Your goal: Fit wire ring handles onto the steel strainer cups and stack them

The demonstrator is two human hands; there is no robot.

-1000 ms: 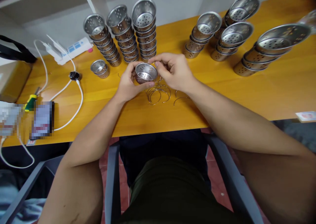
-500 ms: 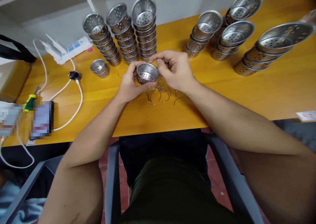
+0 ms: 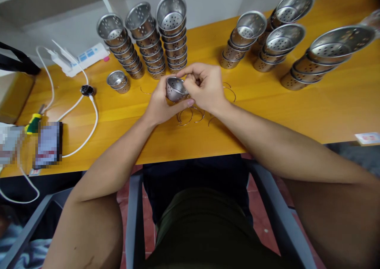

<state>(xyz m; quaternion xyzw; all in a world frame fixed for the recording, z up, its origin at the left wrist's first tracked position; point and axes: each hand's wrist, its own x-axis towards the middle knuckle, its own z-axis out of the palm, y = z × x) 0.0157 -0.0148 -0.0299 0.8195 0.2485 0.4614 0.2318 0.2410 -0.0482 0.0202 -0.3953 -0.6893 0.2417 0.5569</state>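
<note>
My left hand [image 3: 160, 101] grips a small perforated metal cup [image 3: 175, 90], thumb along its near side and fingers round the far left. The cup tilts slightly, its mouth facing up. At the rim's right side, my right hand [image 3: 204, 85] is closed in a pinch, with its index finger reaching across the opening. A thin wire ring appears to be in that pinch, mostly covered by the fingers. Under and beside both hands, several loose wire rings [image 3: 185, 116] lie on the wooden table [image 3: 118, 118].
Tall stacks of perforated cups [image 3: 172, 19] stand behind my hands, with more stacks [image 3: 247, 29] to the right. A short cup stack [image 3: 118, 82] sits at left. White cables [image 3: 96, 122], a power strip [image 3: 86, 58], a screwdriver [image 3: 35, 122] and a blurred-out phone-like object [image 3: 48, 144] occupy the left end.
The cup has tipped in my left hand, its mouth turning towards the right hand. My right hand has shifted slightly left and down, its fingers now over the opening.
</note>
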